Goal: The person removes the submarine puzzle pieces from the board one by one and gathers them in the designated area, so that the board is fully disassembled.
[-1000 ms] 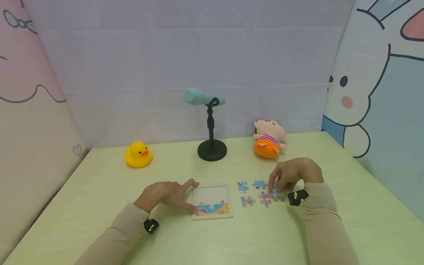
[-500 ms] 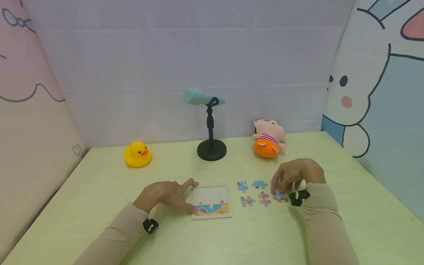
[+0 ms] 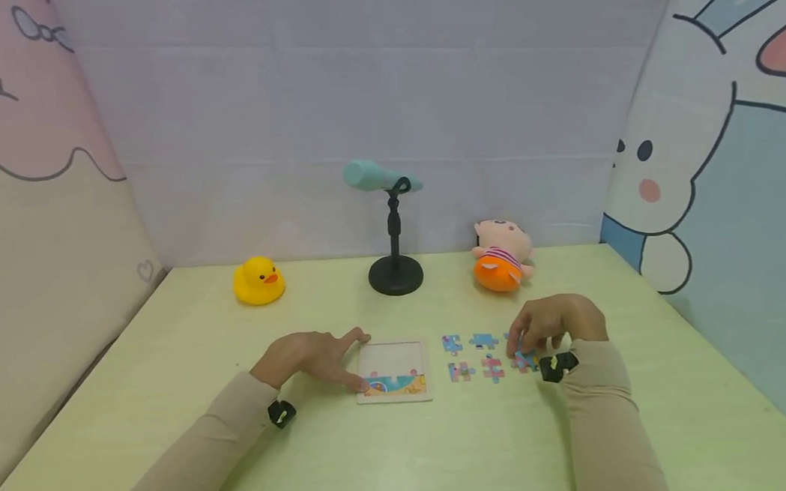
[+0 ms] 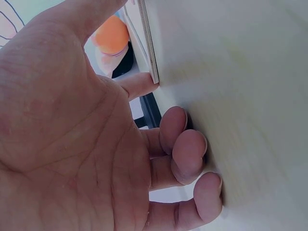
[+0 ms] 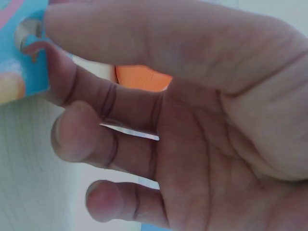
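A small square puzzle tray (image 3: 394, 357) lies mid-table, with joined pieces (image 3: 398, 385) of a beach picture along its near side. My left hand (image 3: 315, 357) spreads thumb and forefinger along the tray's left side, touching it near the corners. In the left wrist view, its forefinger (image 4: 142, 84) meets the tray's corner while the other fingers rest on the table. To the right, my right hand (image 3: 553, 319) pinches a blue puzzle piece (image 5: 29, 67) between thumb and forefinger. Loose puzzle pieces (image 3: 492, 368) lie beside it; some are partly hidden by the hand.
Toward the back stand a yellow rubber duck (image 3: 259, 281), a mint-coloured microphone-like object (image 3: 373, 177) on a black stand (image 3: 396, 276), and a plush doll (image 3: 502, 256) in orange. A white sheet backs the table, with cartoon-printed panels at both sides.
My right hand has shifted slightly right among the loose pieces, baring more of those on its left. The left hand stays at the tray. The head view has tilted a little.
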### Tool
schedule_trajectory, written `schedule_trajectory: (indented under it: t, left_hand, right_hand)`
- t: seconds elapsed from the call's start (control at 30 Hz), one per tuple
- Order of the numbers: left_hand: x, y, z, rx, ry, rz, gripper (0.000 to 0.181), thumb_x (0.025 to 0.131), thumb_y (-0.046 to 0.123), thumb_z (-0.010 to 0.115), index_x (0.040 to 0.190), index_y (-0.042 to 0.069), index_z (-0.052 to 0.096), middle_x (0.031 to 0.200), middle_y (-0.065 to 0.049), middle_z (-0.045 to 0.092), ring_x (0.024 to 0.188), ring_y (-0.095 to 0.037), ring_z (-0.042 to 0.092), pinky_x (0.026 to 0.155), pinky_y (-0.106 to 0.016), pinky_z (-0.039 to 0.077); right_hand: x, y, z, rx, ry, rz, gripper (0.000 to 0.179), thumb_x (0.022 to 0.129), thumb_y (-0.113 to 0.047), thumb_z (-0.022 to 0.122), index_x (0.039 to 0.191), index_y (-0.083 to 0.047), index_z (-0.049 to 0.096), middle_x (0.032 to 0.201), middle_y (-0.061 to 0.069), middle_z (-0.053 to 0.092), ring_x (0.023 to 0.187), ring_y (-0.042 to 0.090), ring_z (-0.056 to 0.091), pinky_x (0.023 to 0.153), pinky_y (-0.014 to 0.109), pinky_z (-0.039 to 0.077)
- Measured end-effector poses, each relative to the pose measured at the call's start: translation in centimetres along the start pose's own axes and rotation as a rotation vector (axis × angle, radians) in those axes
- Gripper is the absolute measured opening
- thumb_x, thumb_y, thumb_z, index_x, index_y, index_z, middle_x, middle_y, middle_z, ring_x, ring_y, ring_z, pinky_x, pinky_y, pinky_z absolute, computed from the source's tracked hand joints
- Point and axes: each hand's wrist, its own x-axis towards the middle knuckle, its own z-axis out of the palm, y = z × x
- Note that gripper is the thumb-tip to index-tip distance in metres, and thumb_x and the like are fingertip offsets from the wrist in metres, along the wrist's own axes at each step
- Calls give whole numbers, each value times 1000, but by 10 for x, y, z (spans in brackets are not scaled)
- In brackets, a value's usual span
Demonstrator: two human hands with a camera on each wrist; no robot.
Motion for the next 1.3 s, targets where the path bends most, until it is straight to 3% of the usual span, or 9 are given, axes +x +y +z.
schedule_trajectory:
  t: [0.7,0.8,1.1,1.3]
  left_hand:
    - [2,1,0,-4,-17,-15,89,82,67,68,153,33,26,101,-8,62,94,-24,57,88,-49,47]
    - [2,1,-1,-7,-16,-15,89,82,67,68,152,33,26,97,-7,61,92,-24,57,87,-49,47]
    - [0,-1,-1,-8,1,10,87,82,68,67,152,33,27,102,-9,64,97,-23,58,91,-49,45]
    - [2,-2,0,-11,-2,14,87,83,67,67,152,32,27,100,-8,63,95,-23,58,91,-48,46]
  right_hand:
    - [1,-2,-2,-22,27,-16,19,93,-6,63,105,-12,77,81,-2,56,69,13,50,64,27,39]
    - [2,-5,-3,-56,18,-48,19,93,-8,63,107,-12,76,80,-3,55,69,13,50,62,26,39]
    - [5,-17,-4,-84,29,-248,24,94,-5,61,115,-6,72,76,-2,55,68,13,50,60,26,38]
    - [12,-25,1,-55,76,-262,25,96,-10,62,120,-7,69,79,0,56,69,14,51,62,26,39]
